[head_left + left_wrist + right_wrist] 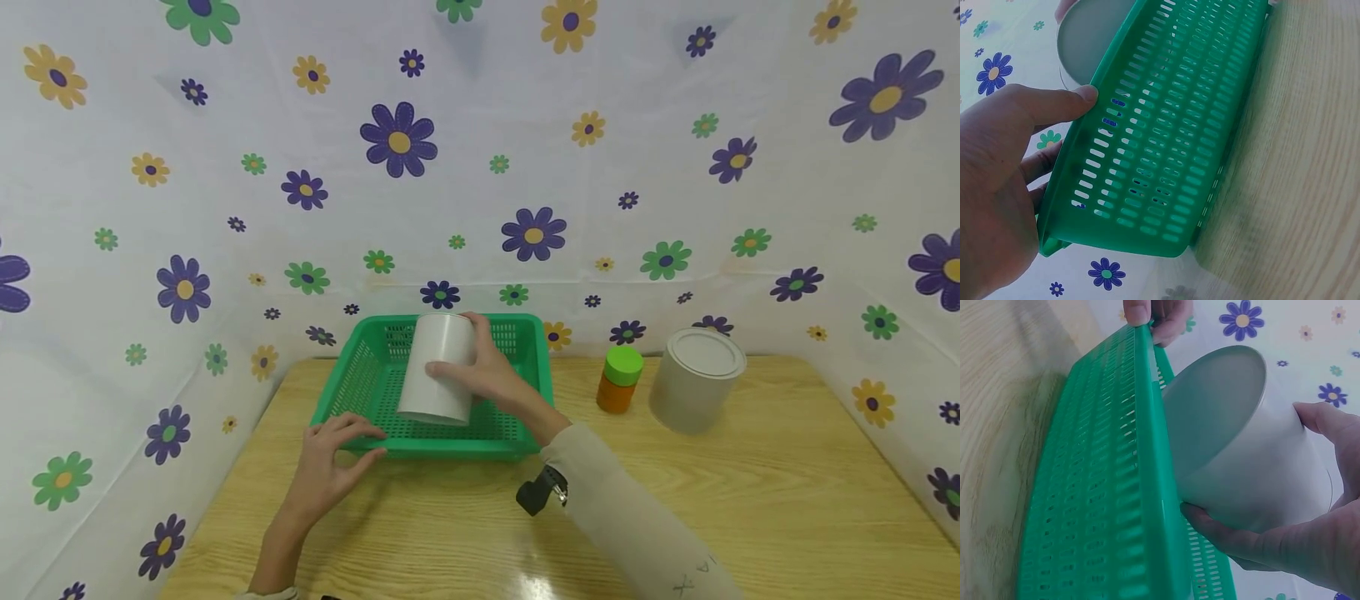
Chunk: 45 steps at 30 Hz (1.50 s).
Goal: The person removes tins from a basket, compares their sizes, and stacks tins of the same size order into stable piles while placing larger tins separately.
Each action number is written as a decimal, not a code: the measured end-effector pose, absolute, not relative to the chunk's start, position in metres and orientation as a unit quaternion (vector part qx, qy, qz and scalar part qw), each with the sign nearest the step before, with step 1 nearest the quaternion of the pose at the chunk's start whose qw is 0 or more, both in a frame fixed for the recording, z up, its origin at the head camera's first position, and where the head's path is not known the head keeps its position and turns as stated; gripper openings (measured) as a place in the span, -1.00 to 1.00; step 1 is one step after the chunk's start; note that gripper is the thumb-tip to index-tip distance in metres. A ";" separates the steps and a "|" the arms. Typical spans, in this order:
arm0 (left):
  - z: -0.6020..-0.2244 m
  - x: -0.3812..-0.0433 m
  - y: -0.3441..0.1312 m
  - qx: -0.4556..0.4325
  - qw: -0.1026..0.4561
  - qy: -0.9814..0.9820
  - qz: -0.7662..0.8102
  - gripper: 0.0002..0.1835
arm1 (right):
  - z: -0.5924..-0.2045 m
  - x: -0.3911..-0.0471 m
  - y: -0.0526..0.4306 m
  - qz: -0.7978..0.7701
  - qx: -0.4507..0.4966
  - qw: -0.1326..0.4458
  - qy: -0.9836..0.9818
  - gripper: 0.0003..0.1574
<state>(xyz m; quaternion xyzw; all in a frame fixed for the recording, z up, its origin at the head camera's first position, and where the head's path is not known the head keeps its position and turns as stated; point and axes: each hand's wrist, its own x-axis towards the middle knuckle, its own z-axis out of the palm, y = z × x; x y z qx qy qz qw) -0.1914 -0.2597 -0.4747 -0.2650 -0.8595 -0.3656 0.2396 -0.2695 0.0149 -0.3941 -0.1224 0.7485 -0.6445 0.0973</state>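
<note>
A smooth white cylinder [438, 367] is held tilted over the green plastic basket [457, 450] by my right hand [483, 371], its thumb and fingers spread round the sides. In the right wrist view, the cylinder's round greyish end [1222, 406] faces the basket's near wall, close to the rim. My left hand [326, 467] is at the basket's near left corner. Up close in the left wrist view, its thumb [1066, 103] lies on the rim while the fingers curl over the other side, pinching the wall.
Right of the basket stand a small orange jar with a green lid [618, 379] and a larger white lidded can [697, 379]. All rest on a wooden table [787, 500]. Flower-printed white cloth [480, 108] hangs behind and at both sides.
</note>
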 end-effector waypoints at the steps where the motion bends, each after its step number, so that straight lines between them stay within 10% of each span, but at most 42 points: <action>1: -0.475 -0.191 -0.260 -0.265 0.240 -0.859 -0.366 -0.67 | -0.394 -0.268 0.017 -0.645 -0.125 0.094 0.748 0.22; 45: -0.477 -0.192 -0.262 -0.266 0.237 -0.860 -0.366 -0.67 | -0.387 -0.181 0.128 -0.606 -0.156 -0.059 0.778 0.19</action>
